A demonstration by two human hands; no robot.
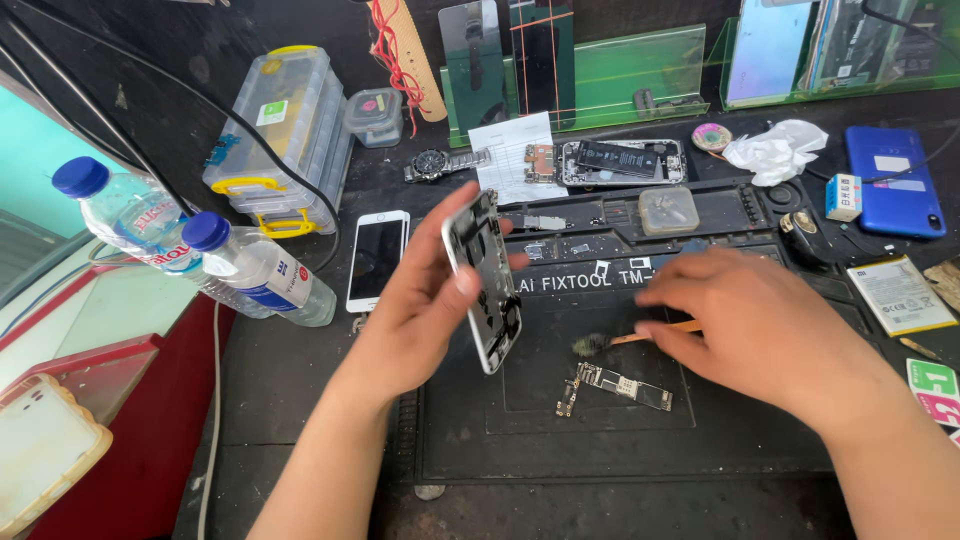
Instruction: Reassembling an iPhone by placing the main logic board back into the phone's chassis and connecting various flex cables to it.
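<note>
Two hands busy over the mat (pixel 450 440): our left hand (pixel 420 310) grips the opened phone shell (pixel 485 280) by its edges, thin and fragile, right hand (pixel 745 320) pinching a brush (pixel 625 340) above the circuit board (pixel 620 385).

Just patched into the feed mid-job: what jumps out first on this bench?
The left hand holds an opened phone shell tilted on edge above the black work mat. Beside it, the right hand grips a small brush, its bristles just above a bare circuit board lying on the mat. Two blue-capped water bottles lie at the left.
</note>
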